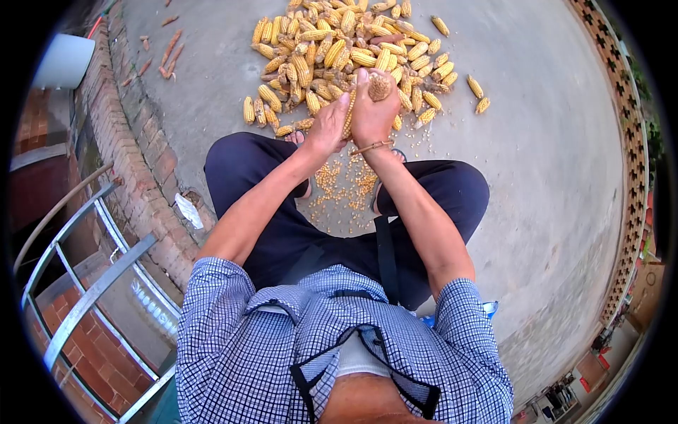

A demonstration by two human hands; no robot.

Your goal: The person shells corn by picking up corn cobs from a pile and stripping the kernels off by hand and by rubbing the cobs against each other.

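My left hand (328, 128) is closed against an ear of corn (348, 119), whose yellow kernels show in a narrow strip between my two hands. My right hand (373, 116), with a bracelet at the wrist, wraps round a corncob (379, 86); only its round brownish end sticks out, and the rest is hidden by the fingers. The hands press together above the ground, in front of my knees. Just beyond them lies a heap of yellow corn ears (335, 49), some with brown husk scraps. Loose kernels (342, 185) are scattered on the concrete between my feet.
A low brick edging (134, 141) runs along the left, with a metal frame (99, 283) near it. A white bucket (65, 61) stands at the upper left. Several reddish bare cobs (169, 53) lie on the ground. A patterned wall (628, 141) curves along the right.
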